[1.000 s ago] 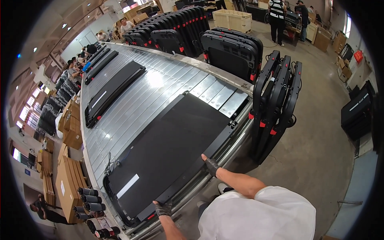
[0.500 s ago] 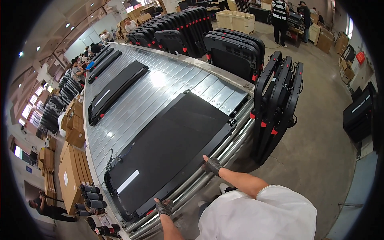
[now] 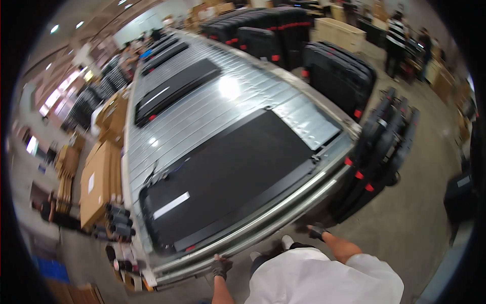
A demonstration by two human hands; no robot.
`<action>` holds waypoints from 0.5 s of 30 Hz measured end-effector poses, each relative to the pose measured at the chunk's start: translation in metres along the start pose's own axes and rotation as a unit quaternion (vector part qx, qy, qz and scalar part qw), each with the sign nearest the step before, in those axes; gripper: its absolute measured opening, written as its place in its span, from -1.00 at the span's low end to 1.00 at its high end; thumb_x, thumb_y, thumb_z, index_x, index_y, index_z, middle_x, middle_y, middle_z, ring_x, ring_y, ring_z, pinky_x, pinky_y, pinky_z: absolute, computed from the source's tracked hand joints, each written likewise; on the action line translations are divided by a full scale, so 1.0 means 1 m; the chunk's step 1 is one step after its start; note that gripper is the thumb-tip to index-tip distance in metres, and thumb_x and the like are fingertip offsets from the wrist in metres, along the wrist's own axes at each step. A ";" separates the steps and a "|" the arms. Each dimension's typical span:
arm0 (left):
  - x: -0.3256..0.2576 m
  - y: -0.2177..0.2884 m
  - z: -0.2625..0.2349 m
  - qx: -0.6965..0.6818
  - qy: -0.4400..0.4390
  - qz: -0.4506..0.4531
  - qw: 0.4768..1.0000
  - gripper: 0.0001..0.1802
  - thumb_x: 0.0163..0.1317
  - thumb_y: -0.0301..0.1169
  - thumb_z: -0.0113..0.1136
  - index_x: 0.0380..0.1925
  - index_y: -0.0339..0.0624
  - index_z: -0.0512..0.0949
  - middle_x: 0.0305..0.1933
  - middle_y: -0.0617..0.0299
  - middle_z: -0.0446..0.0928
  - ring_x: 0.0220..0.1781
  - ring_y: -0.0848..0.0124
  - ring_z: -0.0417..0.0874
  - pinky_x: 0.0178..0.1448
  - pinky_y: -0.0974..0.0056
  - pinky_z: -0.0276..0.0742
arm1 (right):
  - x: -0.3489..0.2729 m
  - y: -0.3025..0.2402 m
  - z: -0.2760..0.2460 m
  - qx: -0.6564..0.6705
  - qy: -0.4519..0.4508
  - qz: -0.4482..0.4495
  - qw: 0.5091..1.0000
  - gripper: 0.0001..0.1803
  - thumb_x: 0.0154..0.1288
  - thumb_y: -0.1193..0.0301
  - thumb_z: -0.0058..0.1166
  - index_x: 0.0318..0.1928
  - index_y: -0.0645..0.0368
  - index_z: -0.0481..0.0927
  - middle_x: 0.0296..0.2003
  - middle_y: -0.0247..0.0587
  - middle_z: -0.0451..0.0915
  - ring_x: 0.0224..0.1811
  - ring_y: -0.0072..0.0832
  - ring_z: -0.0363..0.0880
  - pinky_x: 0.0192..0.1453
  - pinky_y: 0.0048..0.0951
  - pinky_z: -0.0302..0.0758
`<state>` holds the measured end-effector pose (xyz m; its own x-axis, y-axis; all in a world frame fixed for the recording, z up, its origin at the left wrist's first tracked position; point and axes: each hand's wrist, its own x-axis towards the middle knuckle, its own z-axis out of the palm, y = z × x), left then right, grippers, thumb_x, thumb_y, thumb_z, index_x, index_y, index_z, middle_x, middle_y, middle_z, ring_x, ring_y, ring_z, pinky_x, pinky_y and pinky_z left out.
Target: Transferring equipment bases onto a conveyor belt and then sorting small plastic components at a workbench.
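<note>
A flat black treadmill deck with a white label strip lies on the near end of the metal slatted conveyor. My left hand, in a dark fingerless glove, is at the conveyor's front rail, thumb apart from the fingers; whether it touches the rail is unclear. Farther right, my right hand, gloved alike, is off the rail, over the floor, with nothing visible in it. Both hands are somewhat smeared by motion, but their fingers look apart.
More black decks lie farther up the conveyor. Folded black frames with red tips lean at its right corner, with a stack of black units behind. Cardboard boxes and dark cylinders stand left. Other people work farther off.
My right hand has left the rail and moved right and down. My left hand has drawn back slightly from the deck's edge. The view has shifted, so the conveyor appears farther right.
</note>
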<state>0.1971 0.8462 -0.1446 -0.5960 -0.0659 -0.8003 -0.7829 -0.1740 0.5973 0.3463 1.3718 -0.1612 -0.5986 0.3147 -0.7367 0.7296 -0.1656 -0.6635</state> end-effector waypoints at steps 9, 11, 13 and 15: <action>0.030 -0.064 0.047 0.078 0.112 0.032 0.990 -0.14 0.31 0.35 -0.35 -0.11 -0.28 0.56 -0.20 -0.01 0.68 -0.23 0.14 0.66 -0.06 0.03 0.48 | 0.062 0.094 -0.033 0.218 -0.132 0.092 0.963 -0.74 0.31 0.27 -0.07 -0.49 0.13 0.40 -0.62 -0.13 0.35 -0.61 -0.21 0.38 -0.58 -0.07 0.31; 0.020 -0.059 0.052 0.120 0.113 0.026 0.986 -0.12 0.31 0.36 -0.41 -0.12 -0.28 0.55 -0.23 -0.01 0.68 -0.19 0.16 0.65 0.02 0.02 0.42 | 0.064 0.088 -0.017 0.186 -0.123 0.087 0.971 -0.76 0.31 0.27 0.01 -0.41 0.16 0.44 -0.58 -0.05 0.45 -0.57 -0.15 0.48 -0.54 -0.06 0.42; 0.017 -0.051 0.052 0.151 0.119 0.026 0.981 -0.14 0.33 0.32 -0.42 -0.09 -0.30 0.52 -0.22 -0.02 0.67 -0.14 0.15 0.63 0.09 0.00 0.38 | 0.064 0.081 0.000 0.134 -0.119 0.049 0.983 -0.72 0.32 0.25 0.11 -0.32 0.24 0.49 -0.54 0.00 0.54 -0.52 -0.10 0.58 -0.46 -0.01 0.57; 0.017 -0.049 0.053 0.126 0.144 0.001 0.982 -0.13 0.34 0.32 -0.44 -0.04 -0.30 0.50 -0.16 -0.04 0.66 -0.10 0.15 0.60 0.12 0.01 0.39 | 0.065 0.074 0.014 0.137 -0.155 0.024 0.978 -0.75 0.32 0.29 0.12 -0.33 0.26 0.49 -0.54 -0.01 0.54 -0.53 -0.13 0.58 -0.45 -0.02 0.57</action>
<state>0.2157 0.9056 -0.1842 -0.5508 -0.3479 -0.7587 -0.8225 0.0719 0.5642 0.3562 1.3667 -0.2600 -0.6684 0.0088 -0.7437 0.6687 -0.4307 -0.6061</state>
